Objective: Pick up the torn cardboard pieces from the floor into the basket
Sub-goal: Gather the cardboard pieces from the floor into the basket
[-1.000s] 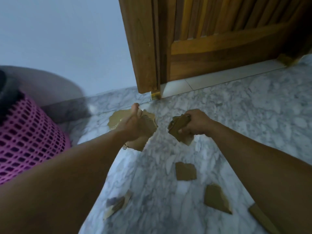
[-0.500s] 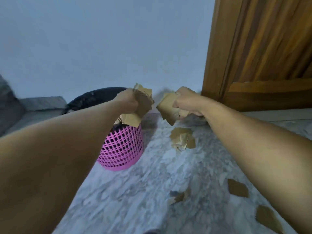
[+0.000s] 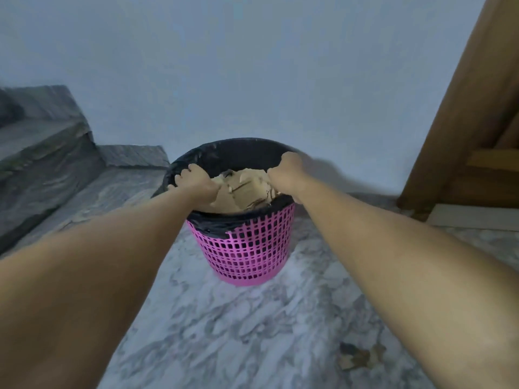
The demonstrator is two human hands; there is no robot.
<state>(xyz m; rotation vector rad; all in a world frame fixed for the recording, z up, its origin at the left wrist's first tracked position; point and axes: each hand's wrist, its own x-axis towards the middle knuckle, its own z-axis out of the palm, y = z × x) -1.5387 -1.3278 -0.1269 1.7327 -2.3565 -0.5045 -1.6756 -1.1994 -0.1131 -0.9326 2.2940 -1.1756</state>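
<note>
1. Torn cardboard pieces (image 3: 241,190) fill the mouth of the pink basket (image 3: 247,248), heaped between the two hands at about 12 o'clock from the wearer.
2. The pink basket stands upright on the marble floor (image 3: 224,332), a lattice-sided plastic tub lined with a black bin bag (image 3: 224,153) folded over its rim.
3. The left hand (image 3: 193,182) sits at the 9 o'clock side of the basket's mouth, fingers curled downward over the near edge of the cardboard heap; it appears closed on the pieces, touching them at its thumb side.
4. The right hand (image 3: 286,172) sits at the 3 o'clock side of the mouth, knuckles up and fingers bunched into a fist; the cardboard meets it at the inner edge, though whether it pinches a piece or only presses against the pile I cannot tell.
5. Both forearms stretch in from the lower corners and converge on the basket.
6. One more scrap of cardboard (image 3: 358,359) lies on the floor at roughly 5 o'clock from the basket, well apart from it, blurred and partly in shadow beside the right forearm.
7. Grey stone steps (image 3: 50,153) rise at 9 to 10 o'clock of the basket, against the pale wall (image 3: 252,66).
8. A wooden door frame (image 3: 463,122) leans through the view at 2 o'clock.
</note>
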